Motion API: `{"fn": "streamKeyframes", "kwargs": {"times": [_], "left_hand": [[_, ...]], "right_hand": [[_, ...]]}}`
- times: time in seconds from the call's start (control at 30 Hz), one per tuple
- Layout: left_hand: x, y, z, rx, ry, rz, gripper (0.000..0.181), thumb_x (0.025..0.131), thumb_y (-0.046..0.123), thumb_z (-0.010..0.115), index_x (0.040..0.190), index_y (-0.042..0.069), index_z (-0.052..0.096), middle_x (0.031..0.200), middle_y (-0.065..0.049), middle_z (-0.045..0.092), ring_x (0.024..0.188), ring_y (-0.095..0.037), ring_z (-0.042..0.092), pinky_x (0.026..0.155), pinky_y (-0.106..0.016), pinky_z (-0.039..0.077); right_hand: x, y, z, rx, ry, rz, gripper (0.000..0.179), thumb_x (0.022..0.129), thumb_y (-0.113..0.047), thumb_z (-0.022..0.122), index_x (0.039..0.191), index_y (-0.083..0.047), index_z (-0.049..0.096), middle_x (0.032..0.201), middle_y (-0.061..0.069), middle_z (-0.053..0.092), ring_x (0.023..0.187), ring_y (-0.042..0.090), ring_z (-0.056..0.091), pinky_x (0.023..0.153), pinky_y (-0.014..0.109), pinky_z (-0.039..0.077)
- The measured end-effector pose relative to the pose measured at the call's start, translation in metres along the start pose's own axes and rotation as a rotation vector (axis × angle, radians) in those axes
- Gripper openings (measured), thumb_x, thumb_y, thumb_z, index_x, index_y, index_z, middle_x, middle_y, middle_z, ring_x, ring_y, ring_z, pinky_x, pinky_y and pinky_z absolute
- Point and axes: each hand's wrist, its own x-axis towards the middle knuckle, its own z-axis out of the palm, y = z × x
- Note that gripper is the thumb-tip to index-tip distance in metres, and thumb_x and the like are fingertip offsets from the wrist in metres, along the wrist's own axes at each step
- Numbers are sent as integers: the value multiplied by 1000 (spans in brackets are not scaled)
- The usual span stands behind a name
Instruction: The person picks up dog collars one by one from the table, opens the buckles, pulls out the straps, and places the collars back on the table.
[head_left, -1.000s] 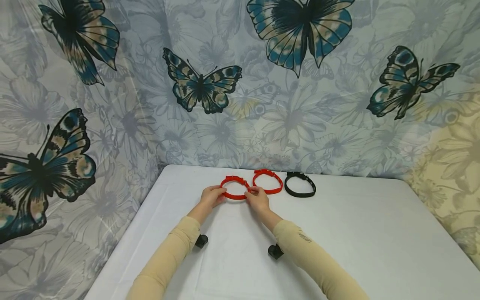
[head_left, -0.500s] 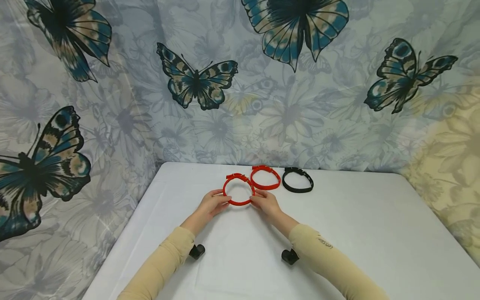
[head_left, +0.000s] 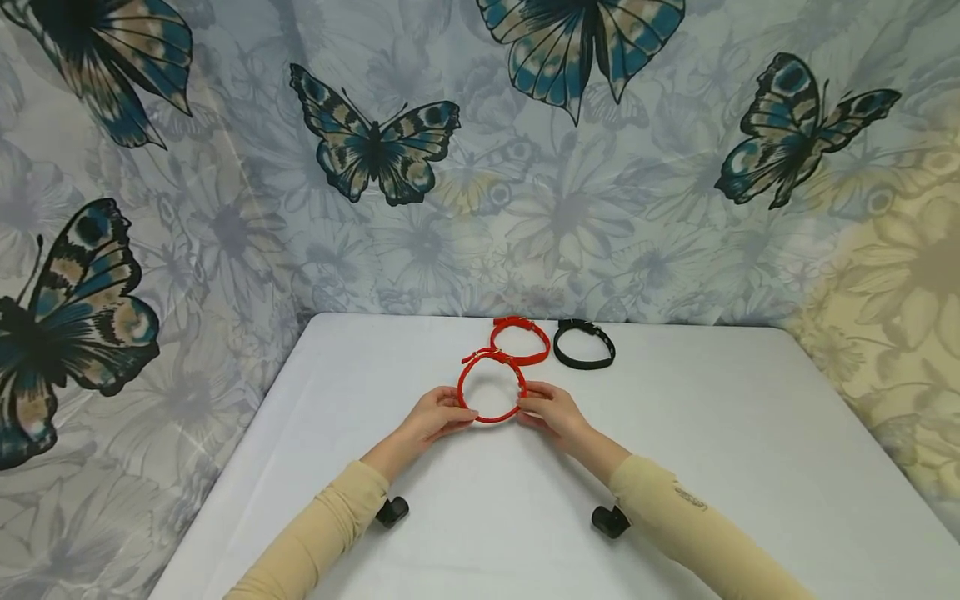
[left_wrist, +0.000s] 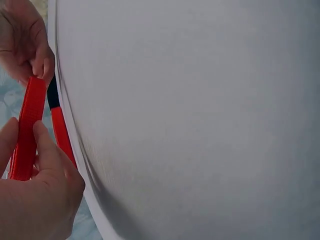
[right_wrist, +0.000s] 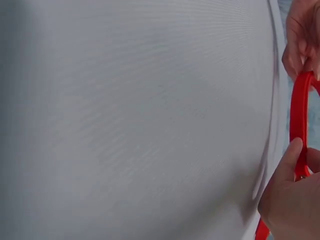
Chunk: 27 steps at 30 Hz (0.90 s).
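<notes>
A red collar (head_left: 495, 420) with a small buckle is held up in a round loop between my two hands. My left hand (head_left: 433, 415) pinches its left side between thumb and fingers, and in the left wrist view the flat red strap (left_wrist: 28, 117) runs between those fingertips. On the opposite side my right hand (head_left: 558, 417) pinches the loop. The right wrist view shows that thumb lying on the strap (right_wrist: 299, 107). Just behind, a second red collar (head_left: 534, 360) lies on the table, its near edge partly overlapped by the held one. A black collar (head_left: 585, 364) lies to its right.
A white-covered table (head_left: 712, 433) spreads beneath the hands. Its far edge meets a wall hanging (head_left: 570, 217) printed with butterflies and flowers. Small black devices (head_left: 611, 522) hang at both wrists.
Both hands have drawn the red collar nearer and slightly rightward, tilting it more upright so its loop looks rounder. The other two collars stay in place; the head view has shifted a little.
</notes>
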Motion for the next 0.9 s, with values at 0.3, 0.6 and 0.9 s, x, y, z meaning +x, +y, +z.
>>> {"fn": "streamKeyframes", "kwargs": {"times": [0.3,0.6,0.9], "left_hand": [[-12,-2,5,233,-56,103,44,75,-6,77,112,-4,53,101,-15,62,82,-15,61,74,-26,56],[-26,1,11,452,-98,151,40,75,0,81,108,-2,58,90,-7,64,76,-13,60,68,-25,51],[-41,-4,16,566,-151,161,34,78,3,79,106,3,60,93,-4,62,79,-12,63,63,-25,48]], "right_hand": [[-22,2,-17,-67,-64,-39,41,93,4,59,131,7,45,116,22,55,87,19,62,83,35,56],[-37,7,-30,-159,-112,-68,40,91,3,63,126,9,45,104,15,57,84,17,62,80,32,57],[-47,18,-43,-343,-113,-128,36,87,-2,70,117,7,53,101,13,62,85,18,58,73,23,54]]}}
